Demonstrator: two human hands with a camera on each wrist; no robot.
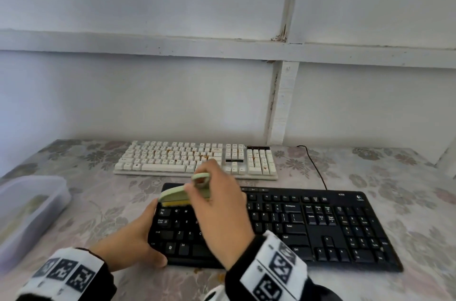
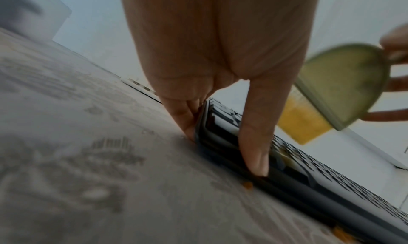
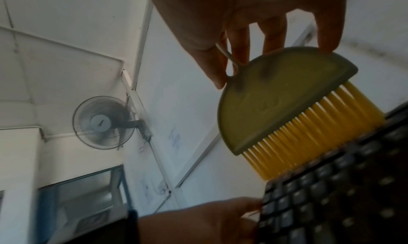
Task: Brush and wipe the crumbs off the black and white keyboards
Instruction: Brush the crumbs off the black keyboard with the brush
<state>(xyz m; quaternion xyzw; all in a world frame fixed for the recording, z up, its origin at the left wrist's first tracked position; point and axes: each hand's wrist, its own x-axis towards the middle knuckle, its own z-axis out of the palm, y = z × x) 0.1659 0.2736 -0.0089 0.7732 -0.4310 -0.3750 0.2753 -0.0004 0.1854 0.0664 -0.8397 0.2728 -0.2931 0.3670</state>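
A black keyboard (image 1: pixel 320 226) lies at the near side of the table, and a white keyboard (image 1: pixel 195 158) with orange-brown crumbs on its keys lies behind it. My left hand (image 1: pixel 138 241) grips the black keyboard's left end (image 2: pixel 205 125), thumb on the front edge and fingers along the side. My right hand (image 1: pixel 217 207) holds a small green brush (image 1: pixel 180 195) with yellow bristles (image 3: pixel 313 134). The bristles touch the top-left key rows of the black keyboard (image 3: pixel 331 204). A few orange crumbs (image 2: pixel 248 185) lie on the cloth by the keyboard's front edge.
A translucent plastic tub (image 1: pixel 27 209) stands at the table's left edge. A black cable (image 1: pixel 315 167) runs from the black keyboard toward the wall. The flowered tablecloth (image 1: pixel 407 177) covers the table, and a white panelled wall rises directly behind the white keyboard.
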